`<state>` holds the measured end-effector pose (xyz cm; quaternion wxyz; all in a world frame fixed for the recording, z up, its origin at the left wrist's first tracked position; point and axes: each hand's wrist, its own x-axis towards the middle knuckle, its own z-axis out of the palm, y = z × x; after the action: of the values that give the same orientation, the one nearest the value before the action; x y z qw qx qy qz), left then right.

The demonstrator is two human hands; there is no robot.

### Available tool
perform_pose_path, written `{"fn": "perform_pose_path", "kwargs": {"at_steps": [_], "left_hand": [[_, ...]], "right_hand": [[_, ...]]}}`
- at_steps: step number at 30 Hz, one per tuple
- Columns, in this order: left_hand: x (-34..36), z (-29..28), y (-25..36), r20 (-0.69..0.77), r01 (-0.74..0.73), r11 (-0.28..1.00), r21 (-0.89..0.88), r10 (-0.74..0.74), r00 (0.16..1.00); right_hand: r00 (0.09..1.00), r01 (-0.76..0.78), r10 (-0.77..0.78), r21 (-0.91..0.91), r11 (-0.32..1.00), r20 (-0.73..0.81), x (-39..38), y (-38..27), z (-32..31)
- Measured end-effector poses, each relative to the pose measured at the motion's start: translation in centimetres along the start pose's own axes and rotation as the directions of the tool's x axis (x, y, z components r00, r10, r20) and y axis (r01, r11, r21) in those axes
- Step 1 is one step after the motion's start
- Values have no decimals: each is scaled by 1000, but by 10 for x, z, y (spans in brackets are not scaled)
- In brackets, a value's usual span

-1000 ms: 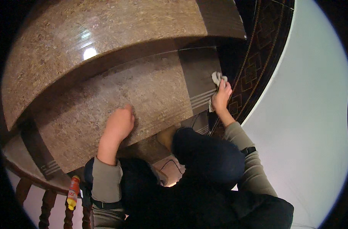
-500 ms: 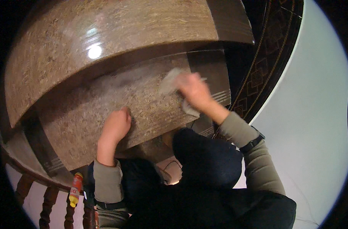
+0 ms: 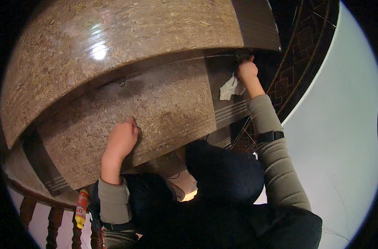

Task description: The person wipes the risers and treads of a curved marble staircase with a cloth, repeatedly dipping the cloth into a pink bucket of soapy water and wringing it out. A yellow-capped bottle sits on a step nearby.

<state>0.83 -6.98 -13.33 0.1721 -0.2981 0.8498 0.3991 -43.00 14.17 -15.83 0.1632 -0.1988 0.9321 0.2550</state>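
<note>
A brown, speckled stone stair tread [image 3: 164, 99] lies under my hands, with a darker band across its right end. My right hand [image 3: 247, 71] is closed round a crumpled off-white cloth [image 3: 229, 89]. It is at the tread's back right corner, by the riser below the step above, and part of the cloth hangs from the hand onto the dark band. My left hand [image 3: 122, 137] is curled into a fist and rests on the left-middle of the same tread. I see nothing in it.
The polished upper step [image 3: 155, 29] juts over the back of this tread. A red bottle with a yellow cap [image 3: 81, 209] is at the lower left, beside turned wooden balusters [image 3: 54, 224]. Dark patterned trim [image 3: 294, 79] and a white wall [image 3: 334, 137] run along the right.
My right hand has moved with the cloth from the tread's middle right to its back right corner. The left fist has stayed nearly in place.
</note>
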Motion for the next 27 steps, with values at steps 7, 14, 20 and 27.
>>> {"fn": "perform_pose_path", "kwargs": {"at_steps": [7,14,20,27], "left_hand": [[0,-7,-3,-43,-41,997,-67,39,998],[1,-8,-6,-86,15,999,-36,-18,996],[5,-8,-7,-84,-26,997,-77,19,996],[5,-12,-5,-102,-65,996,-64,59,993]], "right_hand": [[992,-106,106,-9,994,71,-49,9,-2],[996,44,-58,-194,980,-64,-5,3,2],[985,133,-157,-255,958,-76,-21,28,31],[998,1,4,-82,997,68,-186,90,128]]}}
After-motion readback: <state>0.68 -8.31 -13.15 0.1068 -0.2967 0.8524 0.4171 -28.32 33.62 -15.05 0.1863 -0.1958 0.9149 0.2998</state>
